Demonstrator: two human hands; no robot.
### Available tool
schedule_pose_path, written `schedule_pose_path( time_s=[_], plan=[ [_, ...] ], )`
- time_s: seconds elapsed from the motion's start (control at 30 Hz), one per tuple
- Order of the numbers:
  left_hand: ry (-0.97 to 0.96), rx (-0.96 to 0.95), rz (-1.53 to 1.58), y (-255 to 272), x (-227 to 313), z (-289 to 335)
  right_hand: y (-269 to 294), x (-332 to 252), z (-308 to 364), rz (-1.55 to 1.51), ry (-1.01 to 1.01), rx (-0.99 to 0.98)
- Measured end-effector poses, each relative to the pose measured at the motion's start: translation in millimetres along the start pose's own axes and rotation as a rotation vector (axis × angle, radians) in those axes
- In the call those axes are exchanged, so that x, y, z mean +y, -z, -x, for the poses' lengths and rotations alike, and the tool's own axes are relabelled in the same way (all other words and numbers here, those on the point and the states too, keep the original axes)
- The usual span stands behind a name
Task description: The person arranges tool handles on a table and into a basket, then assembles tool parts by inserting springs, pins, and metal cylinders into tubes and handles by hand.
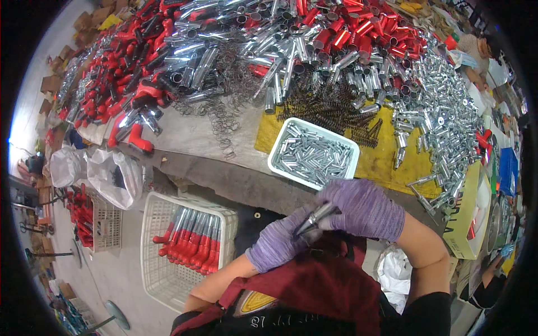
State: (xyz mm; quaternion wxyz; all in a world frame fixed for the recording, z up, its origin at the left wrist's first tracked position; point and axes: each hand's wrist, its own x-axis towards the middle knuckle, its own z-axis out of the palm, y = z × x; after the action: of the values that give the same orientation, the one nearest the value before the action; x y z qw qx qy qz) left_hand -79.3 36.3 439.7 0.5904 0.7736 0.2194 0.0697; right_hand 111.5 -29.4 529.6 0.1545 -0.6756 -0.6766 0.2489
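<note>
Both my hands, in purple knit gloves, meet in front of the table edge around a shiny metal tube (316, 218). My left hand (282, 238) is closed around the tube's lower end. The fingers of my right hand (361, 208) are bent over its upper end; what they pinch there is hidden and somewhat blurred. Just beyond my hands, a white tray (273, 159) full of small metal pins (314, 154) sits on the table edge. Dark coil springs (319, 106) lie in a pile behind the tray, on a yellow cloth (386, 168).
Heaps of chrome tubes (204, 61), red tubes (364, 33), red-handled parts (123, 78) and small metal fittings (443, 112) cover the table. Thin wire rings (224, 106) lie left of the springs. Below left, a white crate (151, 269) holds a row of red-handled tools (193, 241).
</note>
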Motion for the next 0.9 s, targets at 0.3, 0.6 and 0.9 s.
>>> schedule_pose_path(
  time_s=[0.3,0.6,0.9],
  plan=[
    [0.193,-0.314,0.780,6.5,-1.5,-1.5,1.0,28.3,-5.4,-0.188,-0.134,0.102],
    [0.218,-0.028,0.883,24.1,-8.0,10.4,80.1,165.0,-120.2,0.267,-0.589,0.905],
    [0.180,0.138,0.925,14.5,-29.2,33.0,111.0,222.6,-145.7,0.033,-0.677,1.026]
  ],
)
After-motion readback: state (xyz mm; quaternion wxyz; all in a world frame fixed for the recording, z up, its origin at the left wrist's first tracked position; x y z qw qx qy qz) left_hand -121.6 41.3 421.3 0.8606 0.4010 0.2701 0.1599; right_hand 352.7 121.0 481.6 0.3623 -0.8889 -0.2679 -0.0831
